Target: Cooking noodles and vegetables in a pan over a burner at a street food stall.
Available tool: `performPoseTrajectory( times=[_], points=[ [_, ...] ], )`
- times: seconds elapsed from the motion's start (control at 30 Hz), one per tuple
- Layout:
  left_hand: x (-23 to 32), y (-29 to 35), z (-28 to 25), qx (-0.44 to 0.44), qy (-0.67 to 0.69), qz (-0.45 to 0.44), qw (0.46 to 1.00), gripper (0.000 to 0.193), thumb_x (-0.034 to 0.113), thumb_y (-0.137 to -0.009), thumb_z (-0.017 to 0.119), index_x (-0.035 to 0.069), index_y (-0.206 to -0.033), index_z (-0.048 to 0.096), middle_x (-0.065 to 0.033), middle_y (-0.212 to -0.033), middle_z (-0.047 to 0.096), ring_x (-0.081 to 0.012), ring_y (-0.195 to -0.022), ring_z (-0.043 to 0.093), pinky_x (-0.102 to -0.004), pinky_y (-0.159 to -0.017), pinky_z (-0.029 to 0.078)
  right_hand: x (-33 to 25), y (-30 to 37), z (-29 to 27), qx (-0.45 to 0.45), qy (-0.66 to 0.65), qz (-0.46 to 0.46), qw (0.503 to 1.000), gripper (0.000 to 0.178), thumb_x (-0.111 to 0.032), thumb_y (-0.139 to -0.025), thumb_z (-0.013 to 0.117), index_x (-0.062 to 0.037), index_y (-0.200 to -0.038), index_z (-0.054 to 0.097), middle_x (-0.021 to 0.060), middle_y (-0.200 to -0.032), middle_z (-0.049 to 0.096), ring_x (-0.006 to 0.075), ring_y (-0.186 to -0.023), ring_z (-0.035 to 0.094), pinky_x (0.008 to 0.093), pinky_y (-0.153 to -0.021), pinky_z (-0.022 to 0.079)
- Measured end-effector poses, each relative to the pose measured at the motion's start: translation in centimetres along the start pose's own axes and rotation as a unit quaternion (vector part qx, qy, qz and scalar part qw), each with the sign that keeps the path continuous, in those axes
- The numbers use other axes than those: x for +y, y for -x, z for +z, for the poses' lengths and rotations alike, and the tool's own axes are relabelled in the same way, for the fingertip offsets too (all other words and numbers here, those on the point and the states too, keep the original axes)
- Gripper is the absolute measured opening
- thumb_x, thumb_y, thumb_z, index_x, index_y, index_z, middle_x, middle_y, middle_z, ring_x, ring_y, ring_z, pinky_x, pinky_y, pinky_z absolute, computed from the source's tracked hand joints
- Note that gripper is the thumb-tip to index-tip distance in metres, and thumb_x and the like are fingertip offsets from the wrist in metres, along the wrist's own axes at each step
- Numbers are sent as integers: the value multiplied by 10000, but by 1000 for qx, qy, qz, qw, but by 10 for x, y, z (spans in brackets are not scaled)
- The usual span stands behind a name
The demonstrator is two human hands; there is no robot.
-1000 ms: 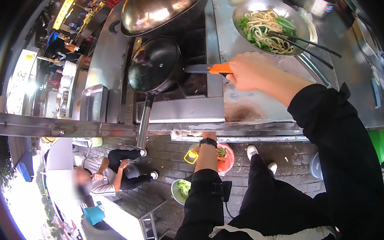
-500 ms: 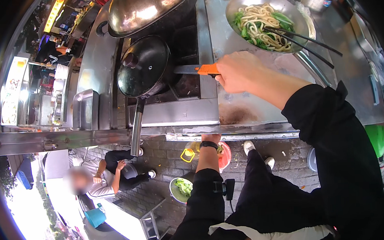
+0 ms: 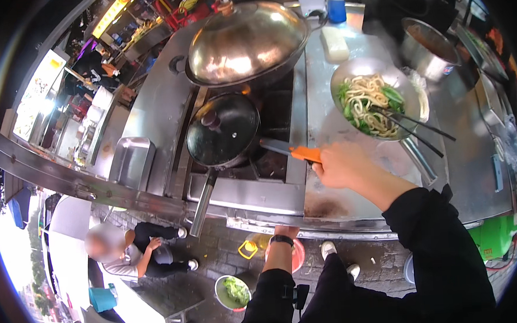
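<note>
My right hand [image 3: 345,164] is closed round an orange-handled tool [image 3: 306,154] with a flat grey shaft. The shaft points left, its tip by the side of a black pan with a dark lid [image 3: 225,131] on the stove. At the counter's front edge is my left hand [image 3: 285,231], its fingers hidden under the rim. Right of the stove stands a steel pan [image 3: 342,78] whose handle points toward me. Thick noodles [image 3: 363,91] and green leaves lie in it, with black chopsticks [image 3: 423,128] resting across its rim.
Behind the black pan sits a large domed metal lid [image 3: 246,42] on a wok. A steel pot [image 3: 428,50] stands back right, a steel tray [image 3: 133,162] left. Below the counter are a bowl of greens [image 3: 233,292] and a seated person [image 3: 132,256].
The view has tilted up, so the counter sits lower and more of its back shows. My right hand still grips the orange-handled tool beside the black pan; my left stays at the edge.
</note>
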State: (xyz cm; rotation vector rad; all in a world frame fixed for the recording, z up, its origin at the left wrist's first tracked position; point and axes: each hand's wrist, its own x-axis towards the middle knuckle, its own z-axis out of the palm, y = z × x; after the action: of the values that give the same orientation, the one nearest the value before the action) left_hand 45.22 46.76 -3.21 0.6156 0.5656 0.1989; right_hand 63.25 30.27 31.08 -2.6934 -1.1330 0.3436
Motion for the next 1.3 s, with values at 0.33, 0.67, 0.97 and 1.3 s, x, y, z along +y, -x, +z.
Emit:
performPoseTrajectory(
  times=[0.33,0.67,0.97,1.3],
  points=[
    [47,36,24,123,44,-162,978,208,287,-891,547,142,-1038,574,-19,-948,639,-153,-837,613,-305,-661,500,9,65,7,-19,-97,-3,995,394,-382,-711,682,-20,-846,605,195,-758,631,385,-725,613,458,-650,475],
    [46,41,23,79,55,-125,987,207,247,-897,546,97,-1041,551,-53,-946,606,-212,-855,609,-380,-728,532,2,82,19,26,-210,-47,976,302,-252,-698,716,-18,-796,552,173,-687,577,365,-624,565,400,-571,434],
    [26,173,69,-127,-301,-427,843,455,384,-919,517,110,-1278,459,-10,-1120,586,-113,-978,565,-274,-772,477,148,308,-9,457,-224,288,811,176,-61,-757,651,-7,-915,595,-20,-638,474,79,-562,429,249,-504,351],
    [21,176,86,-291,-734,-165,591,378,323,-936,482,16,-1128,590,-118,-1096,622,-206,-1038,583,-315,-889,449,263,328,79,404,-126,545,724,315,-184,-651,712,-7,-895,621,176,-737,614,329,-765,626,395,-697,477]
  ],
)
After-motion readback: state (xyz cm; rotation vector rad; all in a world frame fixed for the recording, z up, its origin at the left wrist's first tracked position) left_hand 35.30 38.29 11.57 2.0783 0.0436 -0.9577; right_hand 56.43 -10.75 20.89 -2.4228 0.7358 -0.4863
